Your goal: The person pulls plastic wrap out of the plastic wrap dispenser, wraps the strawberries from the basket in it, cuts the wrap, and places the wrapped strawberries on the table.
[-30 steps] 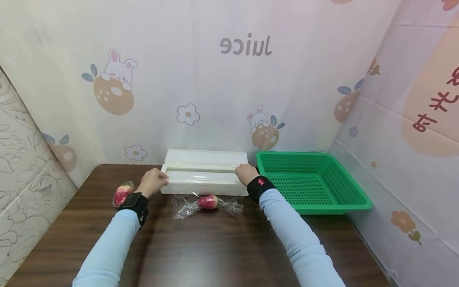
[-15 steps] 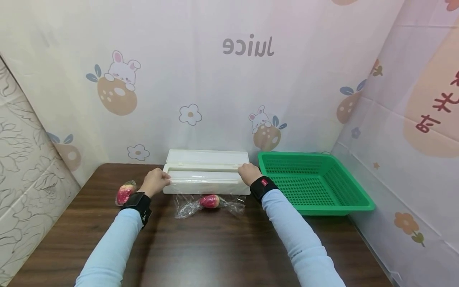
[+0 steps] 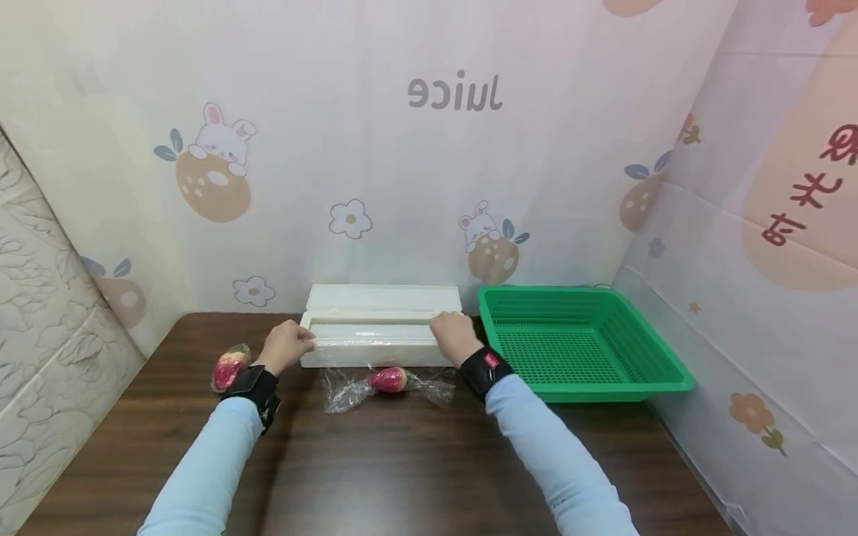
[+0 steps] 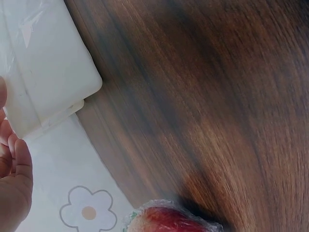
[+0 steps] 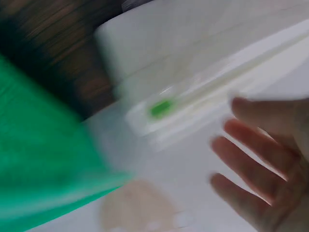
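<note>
A white cling film dispenser (image 3: 375, 354) lies at the back of the table, its lid (image 3: 383, 298) tipped up behind. Clear film stretches across its top and hangs at the front. My left hand (image 3: 287, 347) holds the dispenser's left end, thumb at the front corner; the left wrist view shows only part of these fingers. Over the right part hovers my right hand (image 3: 457, 337), its fingers spread apart in the blurred right wrist view. A green slider (image 5: 161, 108) sits near the dispenser's right end. In front lies a red-and-yellow fruit (image 3: 388, 380) on loose clear film (image 3: 348, 396).
Another red-and-yellow fruit (image 3: 230, 368), wrapped in film, lies left of my left hand. A green plastic basket (image 3: 660, 387) stands at the right, close to the dispenser. A printed cloth (image 3: 288, 149) hangs behind the brown table (image 3: 402, 476).
My right hand has shifted slightly left from the dispenser's right end. My left hand keeps its place at the left end. The view has tilted a little.
</note>
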A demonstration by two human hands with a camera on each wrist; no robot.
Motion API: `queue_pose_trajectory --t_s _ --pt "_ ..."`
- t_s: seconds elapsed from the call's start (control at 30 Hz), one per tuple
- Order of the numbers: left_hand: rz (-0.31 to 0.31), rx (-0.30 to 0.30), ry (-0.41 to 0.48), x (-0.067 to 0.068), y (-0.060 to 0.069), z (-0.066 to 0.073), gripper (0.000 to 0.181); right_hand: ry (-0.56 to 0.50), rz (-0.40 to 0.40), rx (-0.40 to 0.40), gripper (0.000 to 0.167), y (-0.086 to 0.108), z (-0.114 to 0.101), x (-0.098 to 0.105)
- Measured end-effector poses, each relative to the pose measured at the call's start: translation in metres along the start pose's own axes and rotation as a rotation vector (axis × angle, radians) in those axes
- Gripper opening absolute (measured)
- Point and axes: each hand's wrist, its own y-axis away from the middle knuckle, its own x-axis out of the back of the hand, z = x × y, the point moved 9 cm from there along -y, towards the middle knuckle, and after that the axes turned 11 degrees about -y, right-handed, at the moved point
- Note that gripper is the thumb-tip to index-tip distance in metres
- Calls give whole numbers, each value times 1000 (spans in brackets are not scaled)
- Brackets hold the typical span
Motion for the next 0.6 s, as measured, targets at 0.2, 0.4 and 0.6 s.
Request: queue_pose_trajectory --t_s 0.2,0.4,0.6 --pt "-16 -15 18 3 -2 2 22 -110 110 237 13 20 -67 -7" --pt "-46 -34 7 4 -5 4 22 -211 -24 211 51 23 -76 -56" --pt "-67 -69 2 3 -7 3 21 -266 -35 199 55 24 -71 -73"
